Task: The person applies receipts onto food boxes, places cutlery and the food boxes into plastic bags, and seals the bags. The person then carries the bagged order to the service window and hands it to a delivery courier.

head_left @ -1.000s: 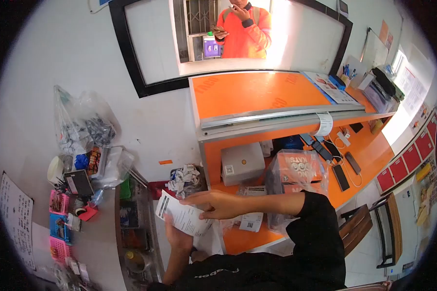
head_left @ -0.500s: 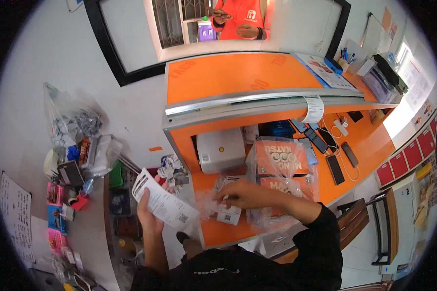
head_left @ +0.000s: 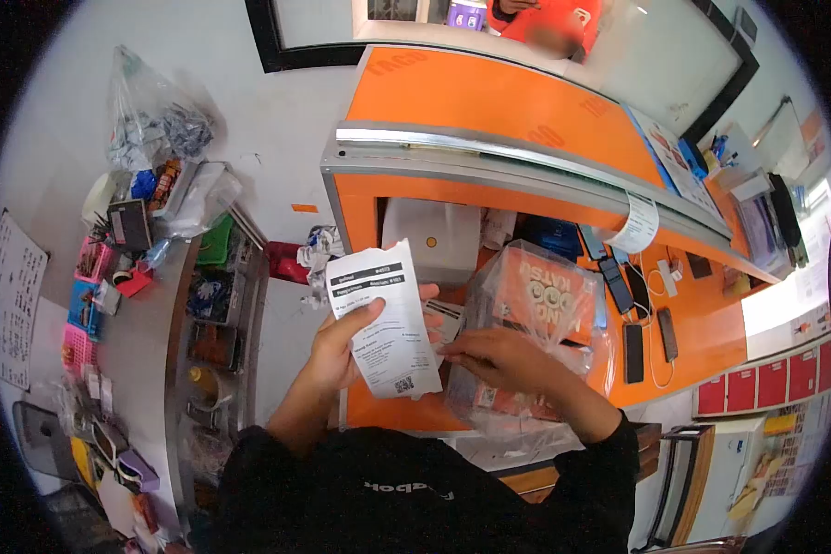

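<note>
My left hand [head_left: 334, 351] is closed around a white printed receipt [head_left: 379, 323], thumb across its front, its text facing me. A QR code shows near the receipt's lower edge. Just right of the paper is my right hand [head_left: 508, 360], fingertips pinched together; I cannot make out what, if anything, is between them. Its forearm crosses in front of a clear plastic bag [head_left: 526, 263] with orange food boxes [head_left: 549, 300] inside, standing on the orange counter [head_left: 388, 414]. Behind the two hands, part of another white paper [head_left: 450, 319] shows on the counter.
A grey box-like machine [head_left: 431, 235] sits under the counter's raised shelf [head_left: 471, 88]. Phones [head_left: 633, 353] and cables lie to the right. Another receipt [head_left: 637, 222] hangs from the shelf edge. Beyond the window stands a person in orange [head_left: 549, 28]. At left is a cluttered side table [head_left: 148, 342].
The view has shifted, and my left hand has brought the receipt rightward and more upright in front of me. My right hand has moved from the loose paper and plastic to beside the receipt.
</note>
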A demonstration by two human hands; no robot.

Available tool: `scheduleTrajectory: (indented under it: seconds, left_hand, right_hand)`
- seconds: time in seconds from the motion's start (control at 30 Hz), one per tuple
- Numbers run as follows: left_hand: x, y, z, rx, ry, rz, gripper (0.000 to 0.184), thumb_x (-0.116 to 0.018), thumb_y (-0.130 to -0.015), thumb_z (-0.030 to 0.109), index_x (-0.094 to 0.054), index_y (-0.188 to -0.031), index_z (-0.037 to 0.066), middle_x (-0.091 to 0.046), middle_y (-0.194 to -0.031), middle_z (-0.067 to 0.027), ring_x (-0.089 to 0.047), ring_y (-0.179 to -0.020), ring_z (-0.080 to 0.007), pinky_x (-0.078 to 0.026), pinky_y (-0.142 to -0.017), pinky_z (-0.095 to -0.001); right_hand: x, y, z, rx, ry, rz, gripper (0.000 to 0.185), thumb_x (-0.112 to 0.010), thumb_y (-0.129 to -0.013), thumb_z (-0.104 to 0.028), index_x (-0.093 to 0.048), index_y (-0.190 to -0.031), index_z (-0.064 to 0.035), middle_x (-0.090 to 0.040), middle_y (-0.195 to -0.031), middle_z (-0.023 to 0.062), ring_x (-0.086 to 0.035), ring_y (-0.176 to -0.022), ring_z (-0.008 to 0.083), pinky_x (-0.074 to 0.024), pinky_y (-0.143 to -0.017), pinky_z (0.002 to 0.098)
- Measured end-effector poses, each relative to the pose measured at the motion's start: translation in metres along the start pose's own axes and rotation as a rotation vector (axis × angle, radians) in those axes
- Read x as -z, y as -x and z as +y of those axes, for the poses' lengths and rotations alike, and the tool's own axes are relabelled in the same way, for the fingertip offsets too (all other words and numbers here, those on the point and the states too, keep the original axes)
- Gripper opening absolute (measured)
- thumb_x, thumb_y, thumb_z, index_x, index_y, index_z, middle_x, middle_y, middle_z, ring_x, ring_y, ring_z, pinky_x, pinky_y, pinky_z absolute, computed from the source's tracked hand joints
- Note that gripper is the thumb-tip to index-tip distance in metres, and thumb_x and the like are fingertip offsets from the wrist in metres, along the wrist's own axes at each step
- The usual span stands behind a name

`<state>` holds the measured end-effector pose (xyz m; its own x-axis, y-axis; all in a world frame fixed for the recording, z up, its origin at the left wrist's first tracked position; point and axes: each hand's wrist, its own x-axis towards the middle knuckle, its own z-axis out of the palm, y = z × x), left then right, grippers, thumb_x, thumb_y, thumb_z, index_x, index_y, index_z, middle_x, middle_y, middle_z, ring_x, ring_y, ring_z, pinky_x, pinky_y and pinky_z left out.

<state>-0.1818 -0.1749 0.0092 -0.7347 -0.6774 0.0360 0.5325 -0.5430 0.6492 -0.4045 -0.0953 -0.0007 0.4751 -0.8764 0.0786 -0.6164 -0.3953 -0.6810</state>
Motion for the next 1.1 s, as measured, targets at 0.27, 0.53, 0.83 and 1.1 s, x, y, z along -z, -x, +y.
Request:
scheduleTrajectory:
  seconds: [0.27, 0.53, 0.83, 1.1]
  left_hand:
    - [0.006, -0.018, -0.006, 0.072, -0.049, -0.003, 0.053, -0.044, -0.090, 0.026, -0.030, -0.134, -0.001, -0.043, -0.129, -0.0251, -0.053, -0.107, -0.0387, -0.046, -0.088, -0.0508]
    - [0.041, -0.024, -0.006, 0.088, -0.875, 0.235, 0.037, -0.058, -0.086, 0.020, -0.049, -0.114, -0.002, -0.062, -0.097, -0.0135, -0.060, -0.082, -0.0206, -0.048, -0.067, -0.0361]
    - [0.093, -0.015, -0.104, 0.272, -1.874, 0.103, 0.051, -0.065, -0.079, 0.026, -0.045, -0.118, 0.000, -0.046, -0.111, -0.0197, -0.060, -0.080, -0.0357, -0.050, -0.068, -0.0447]
    - [0.118, 0.009, -0.125, 0.160, -1.953, 0.104, 0.059, -0.065, -0.078, 0.028, -0.041, -0.130, 0.015, -0.047, -0.111, -0.0172, -0.060, -0.082, -0.0341, -0.051, -0.066, -0.0404]
  right_hand:
    - [-0.006, 0.007, 0.012, 0.069, 0.102, -0.044, 0.022, -0.056, -0.083, -0.013, -0.059, -0.104, -0.0066, -0.061, -0.095, 0.0109, -0.061, -0.086, 0.0272, -0.0499, -0.072, 0.0372]
    - [-0.012, 0.013, 0.018, 0.082, 0.162, -0.052, 0.036, -0.060, -0.074, -0.013, -0.057, -0.109, -0.0093, -0.060, -0.094, 0.0080, -0.059, -0.091, 0.0260, -0.0468, -0.079, 0.0370]
    - [-0.010, 0.012, 0.016, 0.167, 0.154, -0.071, 0.022, -0.063, -0.076, -0.016, -0.061, -0.096, -0.0066, -0.057, -0.079, 0.0045, -0.056, -0.076, 0.0224, -0.0442, -0.070, 0.0340]
    - [-0.016, 0.014, 0.021, 0.149, 0.130, -0.080, 0.025, -0.060, -0.072, -0.017, -0.059, -0.095, -0.0076, -0.058, -0.082, 0.0047, -0.057, -0.079, 0.0222, -0.0452, -0.072, 0.0346]
